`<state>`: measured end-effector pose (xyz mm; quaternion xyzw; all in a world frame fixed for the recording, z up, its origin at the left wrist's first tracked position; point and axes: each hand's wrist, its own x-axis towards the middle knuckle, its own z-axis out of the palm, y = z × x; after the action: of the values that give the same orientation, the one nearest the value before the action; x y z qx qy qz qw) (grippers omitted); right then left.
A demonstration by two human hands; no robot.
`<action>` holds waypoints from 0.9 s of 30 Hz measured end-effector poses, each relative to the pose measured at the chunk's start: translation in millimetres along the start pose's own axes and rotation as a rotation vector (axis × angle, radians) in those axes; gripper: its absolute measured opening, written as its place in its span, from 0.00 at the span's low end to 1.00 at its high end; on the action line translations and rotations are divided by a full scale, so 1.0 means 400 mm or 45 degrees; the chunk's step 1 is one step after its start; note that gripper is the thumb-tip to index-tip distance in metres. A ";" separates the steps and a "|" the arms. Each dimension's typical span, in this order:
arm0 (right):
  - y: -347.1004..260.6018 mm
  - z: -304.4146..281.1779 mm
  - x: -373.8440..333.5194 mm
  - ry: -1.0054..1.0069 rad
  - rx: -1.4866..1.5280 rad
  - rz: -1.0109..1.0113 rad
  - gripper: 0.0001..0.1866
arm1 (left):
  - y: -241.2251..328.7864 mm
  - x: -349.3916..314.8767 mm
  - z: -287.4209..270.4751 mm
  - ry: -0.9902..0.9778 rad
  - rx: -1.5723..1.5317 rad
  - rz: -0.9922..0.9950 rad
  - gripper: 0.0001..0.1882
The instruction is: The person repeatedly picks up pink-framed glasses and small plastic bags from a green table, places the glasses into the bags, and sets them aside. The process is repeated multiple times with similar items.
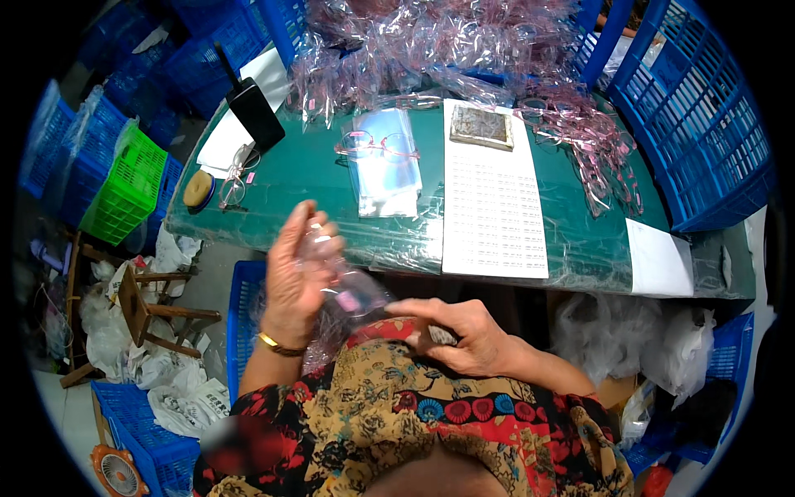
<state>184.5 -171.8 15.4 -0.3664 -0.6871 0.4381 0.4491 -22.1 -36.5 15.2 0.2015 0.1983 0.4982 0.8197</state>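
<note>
My left hand [302, 265] is closed around a clear plastic bag [361, 291] with a small pink label in it, just off the table's front edge. Any other contents of the bag are hard to make out. My right hand [464, 335] lies by the bag's lower end, its index finger stretched out with the tip at the bag's corner; the other fingers are bent. On the table ahead, pink-framed eyeglasses [383, 147] lie across a stack of clear bags [387, 182]. A second pair of eyeglasses [233, 189] rests at the left.
Bagged glasses [447, 41] are heaped at the back, loose pink frames [600, 157] at the right. A printed sheet [494, 215] bears a small framed pad [482, 127]. A black radio [255, 113] and round sponge [199, 190] sit left. A blue crate [700, 116] stands right.
</note>
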 end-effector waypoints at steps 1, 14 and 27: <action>0.003 -0.008 -0.002 -0.059 -0.036 -0.029 0.27 | 0.045 -0.013 -0.039 -0.077 0.039 -0.005 0.08; 0.187 -0.322 0.473 0.191 -1.121 -0.181 0.13 | 0.069 -0.062 -0.043 0.009 2.262 0.898 0.17; 0.272 -0.323 0.616 -0.164 -1.461 0.144 0.16 | -0.031 0.130 -0.007 -0.619 2.540 1.108 0.33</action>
<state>236.7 122.3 14.7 -0.5600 -0.8199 0.0402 0.1119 7.6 5.1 -0.2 0.9141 0.2565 0.3077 0.0634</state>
